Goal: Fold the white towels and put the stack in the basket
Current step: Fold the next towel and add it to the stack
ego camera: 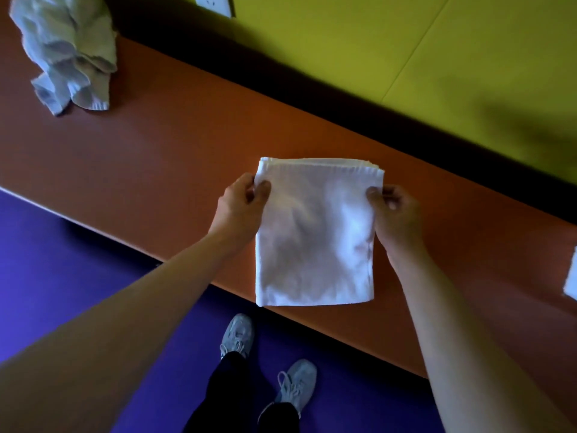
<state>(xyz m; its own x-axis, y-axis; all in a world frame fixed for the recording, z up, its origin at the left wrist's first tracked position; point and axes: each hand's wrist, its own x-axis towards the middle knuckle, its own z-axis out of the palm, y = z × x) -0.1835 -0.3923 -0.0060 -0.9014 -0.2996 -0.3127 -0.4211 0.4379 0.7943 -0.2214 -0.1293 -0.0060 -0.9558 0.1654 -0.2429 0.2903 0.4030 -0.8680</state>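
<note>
A folded white towel (315, 232) lies on the orange-brown table (175, 157), its near end reaching the table's front edge. My left hand (242, 207) pinches the towel's far left corner. My right hand (395, 214) pinches its far right edge. A crumpled pile of white towels (67, 48) sits at the table's far left. A sliver of another white cloth (571, 276) shows at the right border. No basket is in view.
A yellow-green wall (406, 51) runs behind the table, with a white socket plate (215, 4) at the top. Below the table is a purple floor (62, 276), where my two grey shoes (265, 364) stand.
</note>
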